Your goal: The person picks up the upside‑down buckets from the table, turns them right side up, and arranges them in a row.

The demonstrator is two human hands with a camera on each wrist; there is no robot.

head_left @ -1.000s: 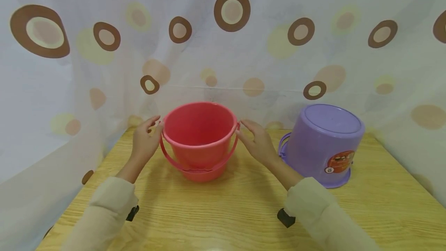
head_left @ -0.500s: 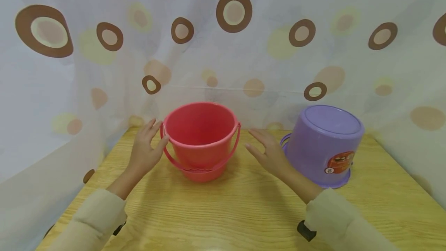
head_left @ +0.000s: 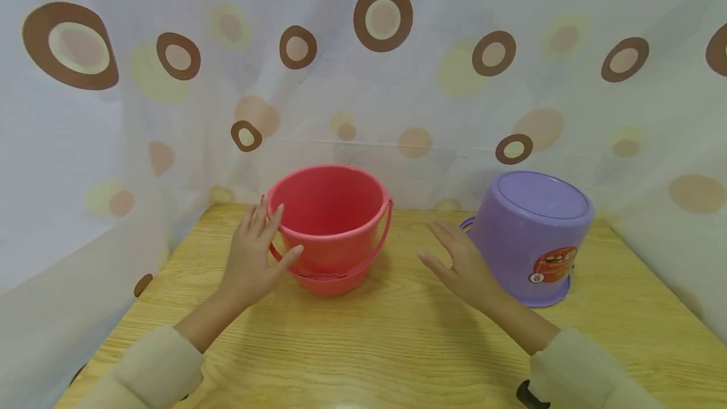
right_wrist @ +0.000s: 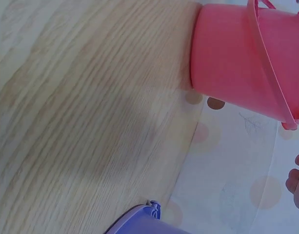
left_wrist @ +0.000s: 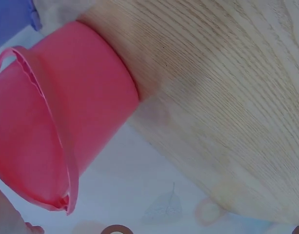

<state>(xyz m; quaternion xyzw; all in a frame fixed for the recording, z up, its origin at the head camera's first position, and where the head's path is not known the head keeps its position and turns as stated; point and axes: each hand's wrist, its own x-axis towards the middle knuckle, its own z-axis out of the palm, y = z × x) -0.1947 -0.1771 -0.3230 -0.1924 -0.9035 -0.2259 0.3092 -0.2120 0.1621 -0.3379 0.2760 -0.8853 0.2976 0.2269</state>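
From where I'm standing, I'm watching a person holding both arms out over a wood-grained desk [head_left: 363, 352]. A red bucket [head_left: 335, 251] is standing upright near the middle of the desk's far side, its mouth facing up, and its red handle [head_left: 324, 278] is hanging down across the front. The left hand [head_left: 251, 264] is hovering at the bucket's left side, fingers spread wide and thumb stretching away from them; it isn't gripping anything, though I can't tell whether a finger is touching the rim or handle. The right hand [head_left: 467, 268] is hanging in the gap between the two buckets, its fingers loosely extended and its thumb standing apart, holding nothing. Just beyond it, to the person's right, a purple bucket [head_left: 522, 226] is resting upside down, its base facing up, with a red sticker [head_left: 554, 264] showing on its near side and part of its purple handle [head_left: 467, 223] poking out low on the left. Cream sleeves [head_left: 161, 361] are covering the forearms, and a black band [head_left: 531, 395] is peeking out by the right cuff. Behind everything, a pale sheet [head_left: 341, 87] patterned with brown, peach and yellow spots is hanging.
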